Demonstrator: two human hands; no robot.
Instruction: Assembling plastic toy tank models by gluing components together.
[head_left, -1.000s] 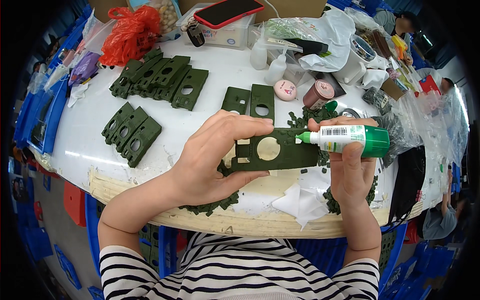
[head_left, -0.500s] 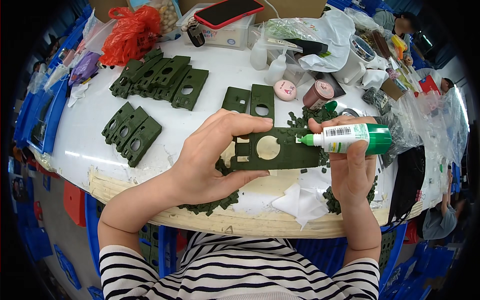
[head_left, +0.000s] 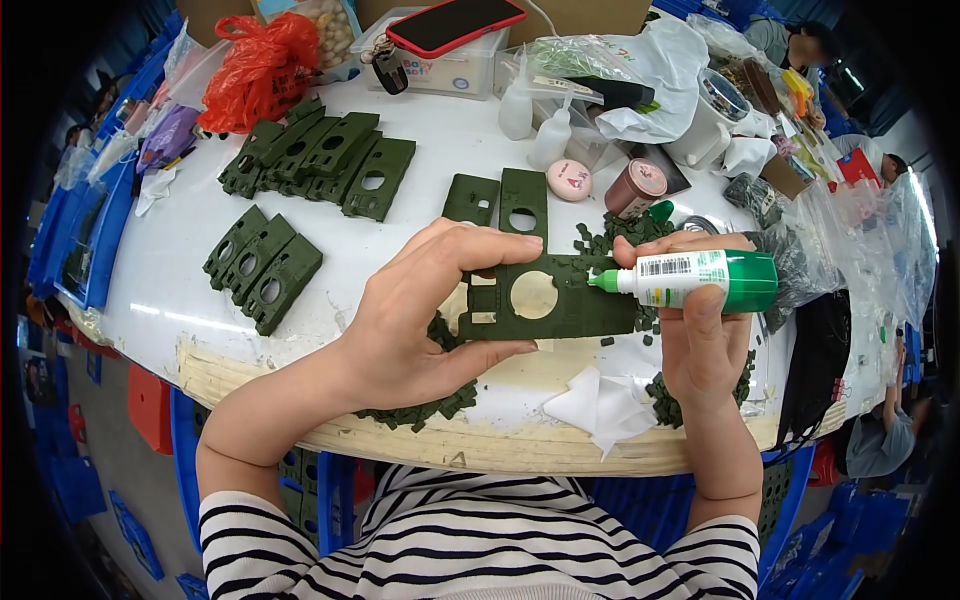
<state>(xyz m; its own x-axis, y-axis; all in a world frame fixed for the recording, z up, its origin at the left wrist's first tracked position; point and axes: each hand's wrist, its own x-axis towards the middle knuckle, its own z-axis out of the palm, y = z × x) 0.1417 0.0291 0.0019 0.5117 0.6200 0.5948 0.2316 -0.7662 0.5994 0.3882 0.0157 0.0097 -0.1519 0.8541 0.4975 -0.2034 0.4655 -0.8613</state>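
Observation:
Between the thumb and fingers of my left hand (head_left: 405, 305) is a dark green plastic model hull plate (head_left: 590, 310) with a large round hole, held above the table. My right hand (head_left: 700, 340) grips a white and green glue bottle (head_left: 685, 279) lying almost level, its green nozzle pointing left. The nozzle tip meets the plate's upper right part, where a small whitish spot shows. Behind the plate lie two more green plates (head_left: 524, 190). Small loose green pieces (head_left: 610, 238) are heaped beyond and beside my right hand, with more (head_left: 425, 405) below my left wrist.
Several green hull parts (head_left: 385, 178) are stacked at the far left, with a smaller row (head_left: 265, 268) nearer. A white tissue (head_left: 603, 410) lies by the front edge. Farther back are white squeeze bottles (head_left: 552, 135), a pinkish jar (head_left: 637, 188), a phone (head_left: 455, 27) and a red bag (head_left: 262, 75).
The glue bottle has shifted slightly left along the plate, nozzle still at its upper right part. The left hand and plate have barely moved.

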